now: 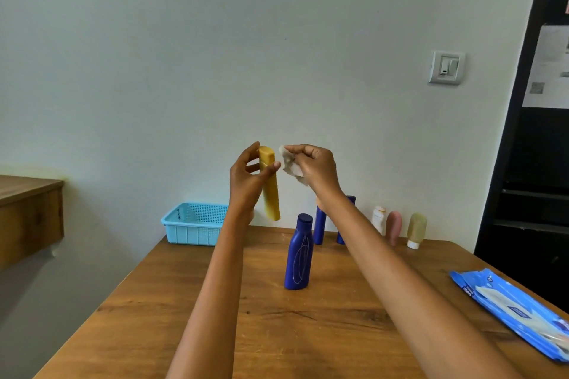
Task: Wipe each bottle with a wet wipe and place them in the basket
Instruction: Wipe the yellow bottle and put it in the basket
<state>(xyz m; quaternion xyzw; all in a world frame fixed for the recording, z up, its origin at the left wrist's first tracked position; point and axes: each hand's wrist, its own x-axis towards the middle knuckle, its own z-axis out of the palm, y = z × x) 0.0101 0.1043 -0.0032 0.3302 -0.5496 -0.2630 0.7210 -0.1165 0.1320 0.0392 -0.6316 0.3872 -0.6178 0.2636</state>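
Observation:
My left hand [246, 181] holds a slim yellow bottle [271, 191] upright in the air above the table. My right hand [317, 168] pinches a crumpled wet wipe [291, 164] just right of the bottle's top, a small gap between them. A light blue basket [192, 223] stands at the table's far left corner, partly behind my left forearm. A dark blue bottle [298, 252] stands mid-table. Two more blue bottles [320, 224] stand behind it, one mostly hidden by my right arm.
A white bottle [378, 218], a pink bottle [394, 226] and an olive bottle [415, 229] stand in a row at the far right of the wooden table [308, 326]. A blue wet wipe pack [511, 308] lies at the right edge. A wooden shelf [27, 212] juts out at left.

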